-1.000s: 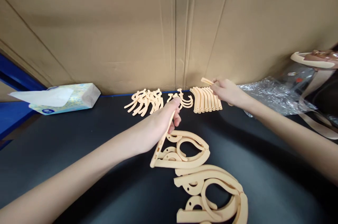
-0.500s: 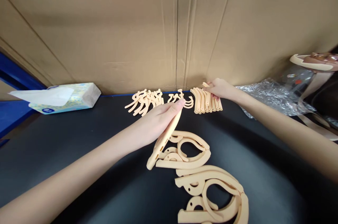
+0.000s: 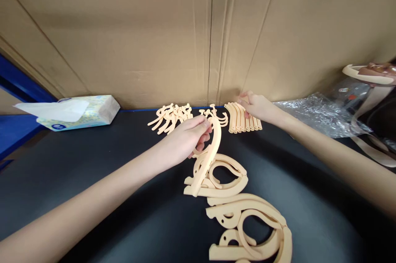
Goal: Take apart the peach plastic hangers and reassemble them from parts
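My left hand (image 3: 188, 137) pinches a cream plastic hanger arm (image 3: 208, 162), tilted above the table; a curved hook part shows beside it, partly hidden by my fingers. Below and behind that piece lies a folded travel hanger (image 3: 239, 168) with a round hook. Nearer to me, more folded hangers (image 3: 247, 205) lie overlapping. At the back, my right hand (image 3: 256, 107) reaches over a row of loose hanger arms (image 3: 236, 122), its fingers closed at the far end of one; the exact grip is partly hidden. Loose hooks (image 3: 223, 120) lie left of that row.
A pile of cream curved parts (image 3: 168, 117) lies at the back centre-left. A tissue pack (image 3: 105, 110) stands farther left. Crumpled clear plastic (image 3: 318, 114) and a brown item with a strap (image 3: 371, 74) are on the right. A cardboard wall (image 3: 139, 40) closes off the back of the black table (image 3: 93, 164).
My left hand has turned the hanger arm more upright and slightly right, so its curved end now shows above my fingers. My right hand stays at the row, its fingertips shifted slightly.
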The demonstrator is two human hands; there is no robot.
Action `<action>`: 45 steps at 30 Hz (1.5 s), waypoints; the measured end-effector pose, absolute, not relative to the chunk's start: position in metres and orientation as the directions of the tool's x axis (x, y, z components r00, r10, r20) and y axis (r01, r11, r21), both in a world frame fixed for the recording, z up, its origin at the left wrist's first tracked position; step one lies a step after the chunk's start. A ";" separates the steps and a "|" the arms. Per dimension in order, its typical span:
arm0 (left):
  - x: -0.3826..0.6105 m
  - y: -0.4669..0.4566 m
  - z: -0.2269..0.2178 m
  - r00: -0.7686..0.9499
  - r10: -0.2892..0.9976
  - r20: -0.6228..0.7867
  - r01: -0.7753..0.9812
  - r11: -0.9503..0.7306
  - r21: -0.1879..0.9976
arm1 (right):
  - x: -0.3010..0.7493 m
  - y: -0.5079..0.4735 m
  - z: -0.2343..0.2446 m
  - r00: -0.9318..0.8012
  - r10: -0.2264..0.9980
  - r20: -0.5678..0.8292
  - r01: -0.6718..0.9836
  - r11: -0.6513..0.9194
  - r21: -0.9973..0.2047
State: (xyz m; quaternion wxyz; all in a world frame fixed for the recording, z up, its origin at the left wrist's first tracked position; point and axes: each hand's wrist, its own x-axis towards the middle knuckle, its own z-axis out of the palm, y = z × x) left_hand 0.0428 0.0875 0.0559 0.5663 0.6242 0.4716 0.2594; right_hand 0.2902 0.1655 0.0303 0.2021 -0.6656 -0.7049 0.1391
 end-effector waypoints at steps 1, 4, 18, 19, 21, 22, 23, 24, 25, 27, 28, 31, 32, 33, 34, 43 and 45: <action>0.043 0.088 0.056 0.416 0.885 -0.207 0.288 0.087 0.954 | 0.287 0.160 0.034 -0.048 0.991 0.123 0.880 0.100 -0.465; 0.044 0.086 0.058 0.402 0.898 -0.180 0.261 0.076 0.962 | 0.270 0.135 0.046 -0.147 0.979 0.142 0.810 0.202 -0.551; 0.038 0.090 0.071 0.379 0.921 0.090 0.248 -0.195 0.949 | 0.255 0.091 0.075 -0.289 0.848 0.445 0.636 0.517 -0.572; 0.038 0.090 0.071 0.400 0.914 0.063 0.245 -0.173 0.954 | 0.256 0.090 0.076 -0.306 0.817 0.489 0.686 0.545 -0.482; 0.040 0.090 0.072 0.446 0.895 -0.024 0.240 -0.094 0.966 | 0.257 0.088 0.077 -0.393 0.741 0.544 0.771 0.588 -0.244; 0.042 0.090 0.071 0.459 0.886 -0.062 0.242 -0.058 0.968 | 0.257 0.087 0.075 -0.459 0.698 0.550 0.800 0.594 -0.087; 0.043 0.090 0.070 0.464 0.881 -0.088 0.246 -0.033 0.969 | 0.256 0.087 0.073 -0.528 0.660 0.534 0.808 0.584 0.077; 0.045 0.090 0.068 0.460 0.882 -0.100 0.248 -0.019 0.969 | 0.256 0.088 0.070 -0.587 0.636 0.501 0.797 0.562 0.221; 0.047 0.090 0.066 0.444 0.891 -0.094 0.245 -0.020 0.969 | 0.256 0.089 0.067 -0.629 0.627 0.459 0.776 0.542 0.323; 0.052 0.093 0.059 0.403 0.914 -0.046 0.237 -0.056 0.970 | 0.255 0.093 0.060 -0.642 0.654 0.400 0.766 0.539 0.349; 0.054 0.095 0.055 0.384 0.923 -0.017 0.234 -0.079 0.969 | 0.254 0.096 0.057 -0.608 0.687 0.397 0.793 0.548 0.267; 0.063 0.102 0.048 0.336 0.939 0.073 0.224 -0.155 0.962 | 0.255 0.107 0.051 -0.378 0.858 0.347 0.794 0.493 -0.356; 0.066 0.105 0.048 0.323 0.941 0.101 0.219 -0.178 0.959 | 0.257 0.111 0.050 -0.312 0.906 0.287 0.720 0.423 -0.551; 0.069 0.109 0.049 0.306 0.944 0.125 0.214 -0.196 0.957 | 0.259 0.116 0.050 -0.268 0.937 0.226 0.639 0.348 -0.686; 0.071 0.113 0.050 0.286 0.948 0.140 0.212 -0.205 0.956 | 0.262 0.120 0.050 -0.243 0.953 0.180 0.576 0.291 -0.764; 0.065 0.166 0.041 0.196 0.978 -0.071 0.423 -0.019 0.906 | 0.284 0.134 0.066 -0.003 1.000 0.008 0.016 0.008 -1.000; 0.062 0.175 0.034 0.183 0.980 -0.077 0.484 -0.022 0.875 | 0.283 0.134 0.067 0.000 1.000 -0.013 -0.006 -0.013 -1.000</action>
